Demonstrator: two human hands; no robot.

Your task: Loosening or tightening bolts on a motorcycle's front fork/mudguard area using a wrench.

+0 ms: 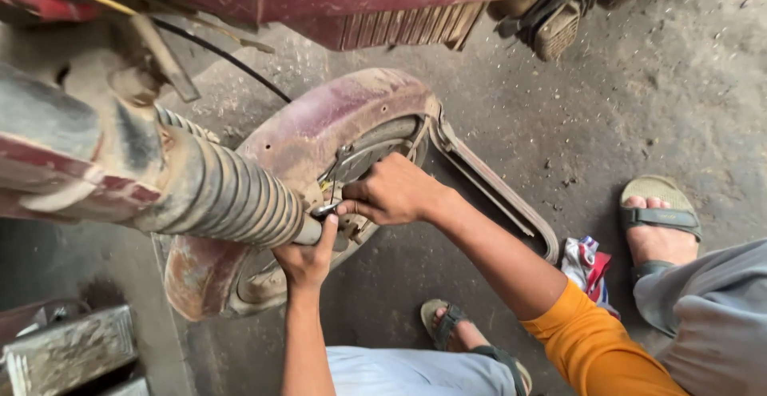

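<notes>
My left hand (307, 256) grips the ribbed grey rubber fork boot's (220, 196) lower end. My right hand (393, 192), beside it, pinches a small metal part (326, 209) over the dusty maroon mudguard (319, 120).

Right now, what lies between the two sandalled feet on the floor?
In the head view, a crumpled red, white and blue rag lies on the concrete between the nearer foot and the farther foot.

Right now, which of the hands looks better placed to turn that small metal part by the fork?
Probably the right hand: its fingertips already pinch the small metal part. The left hand grips beneath, below the ribbed fork boot.
</notes>
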